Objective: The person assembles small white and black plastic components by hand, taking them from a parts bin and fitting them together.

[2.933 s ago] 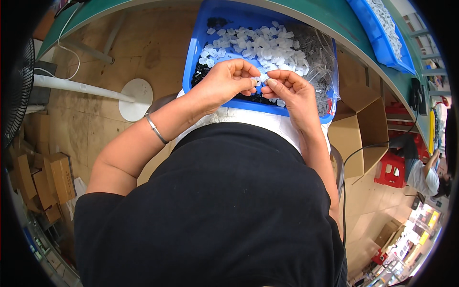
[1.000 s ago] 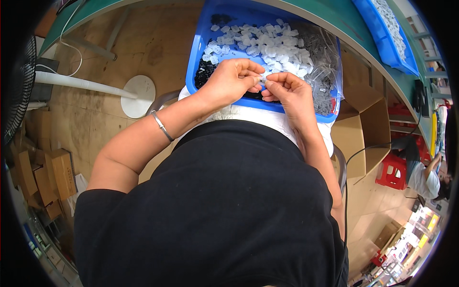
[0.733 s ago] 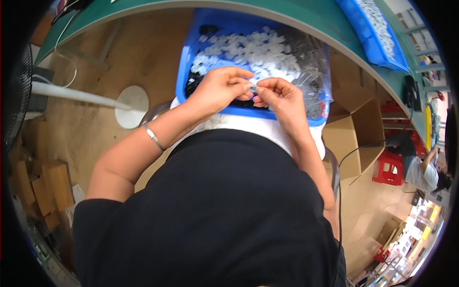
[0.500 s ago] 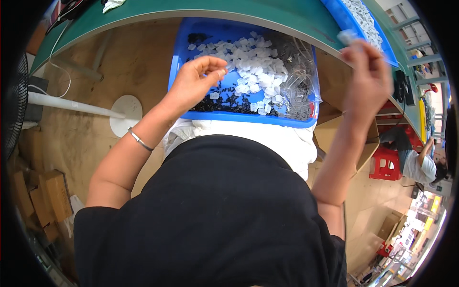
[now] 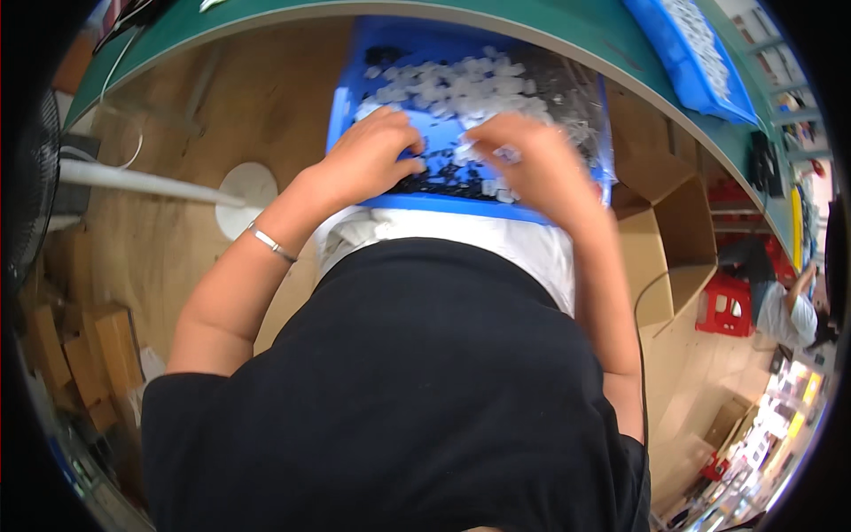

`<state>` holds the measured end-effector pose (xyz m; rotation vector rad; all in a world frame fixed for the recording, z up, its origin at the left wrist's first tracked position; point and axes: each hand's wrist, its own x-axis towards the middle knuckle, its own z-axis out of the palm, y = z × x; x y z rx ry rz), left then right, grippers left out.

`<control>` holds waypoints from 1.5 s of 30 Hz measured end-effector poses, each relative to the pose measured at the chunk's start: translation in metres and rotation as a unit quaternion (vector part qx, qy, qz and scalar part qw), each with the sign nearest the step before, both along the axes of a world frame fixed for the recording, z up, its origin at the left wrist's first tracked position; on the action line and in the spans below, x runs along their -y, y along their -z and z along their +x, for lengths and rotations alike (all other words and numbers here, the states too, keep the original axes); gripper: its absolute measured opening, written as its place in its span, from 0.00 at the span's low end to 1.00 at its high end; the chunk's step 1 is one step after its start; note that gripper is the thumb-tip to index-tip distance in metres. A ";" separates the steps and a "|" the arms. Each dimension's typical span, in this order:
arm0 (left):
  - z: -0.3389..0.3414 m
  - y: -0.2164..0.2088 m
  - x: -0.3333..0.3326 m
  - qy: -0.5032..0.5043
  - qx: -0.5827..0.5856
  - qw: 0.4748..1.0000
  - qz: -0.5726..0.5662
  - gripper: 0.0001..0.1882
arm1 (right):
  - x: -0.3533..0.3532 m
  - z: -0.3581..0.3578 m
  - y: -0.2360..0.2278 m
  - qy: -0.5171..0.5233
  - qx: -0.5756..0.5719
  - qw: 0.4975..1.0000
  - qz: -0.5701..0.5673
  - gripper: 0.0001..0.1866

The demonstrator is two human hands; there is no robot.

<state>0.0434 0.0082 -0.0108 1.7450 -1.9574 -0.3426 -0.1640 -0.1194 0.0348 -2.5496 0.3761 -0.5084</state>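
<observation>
A blue tray (image 5: pixel 334 133) stands before me, partly under the table edge, holding a heap of small translucent white plastic pieces (image 5: pixel 452 87) and many small black parts (image 5: pixel 436 177). Over its left front part is my left hand (image 5: pixel 368 155), fingers curved and the thumb apart from them, with nothing visible between. My right hand (image 5: pixel 536 164) is low over the tray's front middle, smeared by motion. A pale piece shows by its fingers; I cannot make out whether it is held or lies behind.
A green table (image 5: pixel 567 31) curves across the far side, bearing a blue bin (image 5: pixel 696 75) of pale pieces at right. An open cardboard box (image 5: pixel 651 257) and a red stool (image 5: pixel 729 304) are to the right. A fan's white pole and base (image 5: pixel 246 199) stand left.
My right hand has come from beside the blue bin, where it held a pale translucent piece, down left to the tray. My left hand has shifted slightly; its thumb and fingers look farther apart.
</observation>
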 end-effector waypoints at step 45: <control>-0.032 -0.013 0.004 -0.148 -0.526 0.817 0.185 0.15 | -0.022 0.004 0.040 0.092 0.069 0.827 0.550 0.09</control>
